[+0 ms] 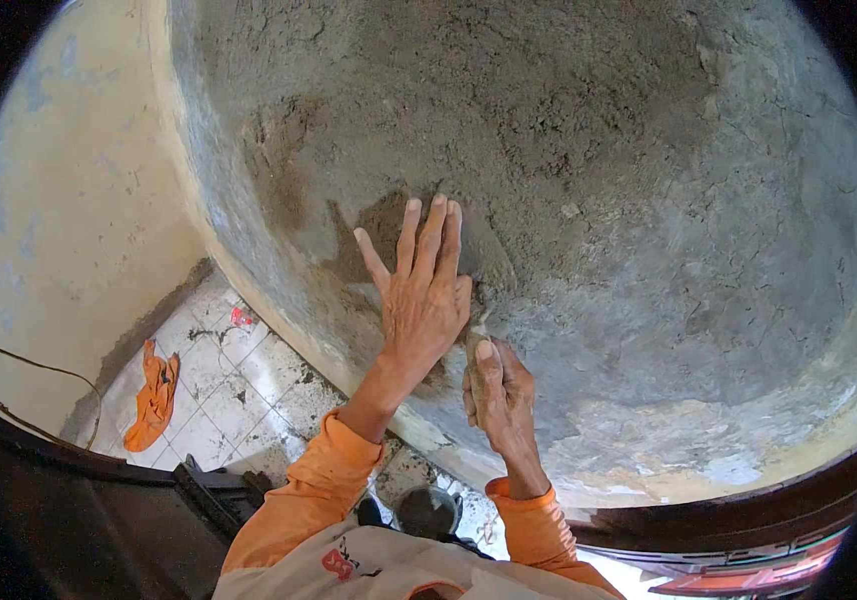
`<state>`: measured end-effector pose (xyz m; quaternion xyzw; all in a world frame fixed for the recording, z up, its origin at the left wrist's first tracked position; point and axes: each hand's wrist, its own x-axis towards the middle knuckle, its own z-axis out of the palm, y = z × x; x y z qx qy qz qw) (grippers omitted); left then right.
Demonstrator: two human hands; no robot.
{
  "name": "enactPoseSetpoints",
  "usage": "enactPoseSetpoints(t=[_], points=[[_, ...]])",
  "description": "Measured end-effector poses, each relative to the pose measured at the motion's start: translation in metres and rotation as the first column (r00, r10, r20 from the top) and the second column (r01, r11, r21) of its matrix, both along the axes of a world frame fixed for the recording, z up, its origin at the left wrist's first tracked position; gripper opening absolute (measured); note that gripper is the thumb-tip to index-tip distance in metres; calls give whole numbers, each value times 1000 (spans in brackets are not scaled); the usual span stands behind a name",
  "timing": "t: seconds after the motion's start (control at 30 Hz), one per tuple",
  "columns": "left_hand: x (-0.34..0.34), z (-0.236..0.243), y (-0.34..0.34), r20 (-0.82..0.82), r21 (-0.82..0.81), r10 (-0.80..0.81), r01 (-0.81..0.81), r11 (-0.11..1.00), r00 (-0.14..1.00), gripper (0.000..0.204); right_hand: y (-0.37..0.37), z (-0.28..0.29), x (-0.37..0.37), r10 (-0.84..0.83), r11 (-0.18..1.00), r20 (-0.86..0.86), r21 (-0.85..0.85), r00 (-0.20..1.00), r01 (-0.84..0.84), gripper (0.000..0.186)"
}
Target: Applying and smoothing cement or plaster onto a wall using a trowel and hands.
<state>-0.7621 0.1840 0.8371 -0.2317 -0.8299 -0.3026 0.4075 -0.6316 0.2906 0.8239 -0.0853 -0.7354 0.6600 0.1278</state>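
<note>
My left hand (423, 290) lies with its fingers stretched out and spread against the wall (629, 290), over a patch of wet grey mortar (519, 110). Lower and to the right, my right hand (505, 398) is closed round the handle of a trowel. The mortar-coated trowel blade (490, 258) shows beside my left fingers, close against the surface. Part of the blade is hidden behind my left hand, so I cannot tell whether that palm presses on it or on the wall. Darker, rougher mortar covers the upper wall.
A pale yellow wall (69, 190) stands at the left. On the dirty white floor tiles (199, 400) lies an orange cloth (154, 398). A dark bucket (427, 511) sits below my arms. A thin cable (34, 362) hangs at the left, above a dark brown surface (99, 520).
</note>
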Motion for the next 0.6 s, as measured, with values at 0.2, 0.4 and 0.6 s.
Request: enactPoseSetpoints(t=[0.2, 0.4, 0.6], points=[[-1, 4, 1, -8, 22, 7, -6, 1000, 1000, 85, 5, 7, 0, 43, 999, -15, -7, 999, -43, 41], [1, -2, -4, -8, -7, 7, -8, 1000, 1000, 84, 1, -5, -3, 37, 999, -14, 4, 999, -37, 45], [12, -6, 0, 25, -15, -36, 37, 999, 999, 86, 0, -15, 8, -21, 999, 19, -27, 1000, 21, 50]])
